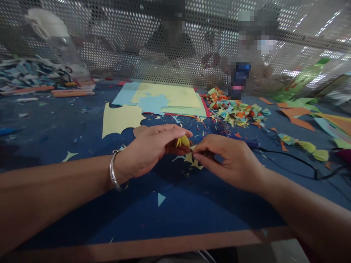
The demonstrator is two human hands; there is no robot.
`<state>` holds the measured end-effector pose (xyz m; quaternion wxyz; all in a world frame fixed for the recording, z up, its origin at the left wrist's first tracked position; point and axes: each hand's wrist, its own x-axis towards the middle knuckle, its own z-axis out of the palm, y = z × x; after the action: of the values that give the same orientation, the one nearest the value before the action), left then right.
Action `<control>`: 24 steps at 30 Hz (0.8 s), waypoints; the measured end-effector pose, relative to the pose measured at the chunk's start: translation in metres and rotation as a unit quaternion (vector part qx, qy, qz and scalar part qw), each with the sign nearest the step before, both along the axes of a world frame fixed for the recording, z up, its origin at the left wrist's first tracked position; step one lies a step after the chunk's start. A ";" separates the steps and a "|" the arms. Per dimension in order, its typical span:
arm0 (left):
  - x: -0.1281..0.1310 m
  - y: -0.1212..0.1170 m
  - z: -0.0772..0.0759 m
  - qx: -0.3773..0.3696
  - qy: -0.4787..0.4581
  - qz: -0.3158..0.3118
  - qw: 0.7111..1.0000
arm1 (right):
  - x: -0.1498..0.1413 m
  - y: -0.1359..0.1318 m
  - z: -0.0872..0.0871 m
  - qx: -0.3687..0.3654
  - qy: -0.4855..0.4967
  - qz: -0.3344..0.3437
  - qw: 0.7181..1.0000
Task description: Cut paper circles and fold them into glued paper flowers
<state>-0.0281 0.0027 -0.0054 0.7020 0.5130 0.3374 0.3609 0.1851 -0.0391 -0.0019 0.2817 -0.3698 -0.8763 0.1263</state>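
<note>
Holding both bare forearms (63,186) angled inward, the left hand (152,148) cupped with fingers curved, the right hand (234,160) bent at the knuckles, thumb pinched to forefinger.

no lettering, numbers or brands that we can read, small dark marks we see on the clear bottle (67,53) with the white cap, too blurred to make out, reddish marks on the green bottle (307,77), equally unreadable to us
</note>
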 end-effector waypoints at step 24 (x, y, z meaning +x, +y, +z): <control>-0.001 -0.009 -0.006 0.075 0.046 -0.052 0.995 | -0.004 0.000 0.000 0.002 0.060 -0.025 0.998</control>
<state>-0.0288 -0.0067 -0.0111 0.6628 0.5975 0.3141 0.3242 0.1809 -0.0390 -0.0022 0.3378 -0.3827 -0.8486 0.1392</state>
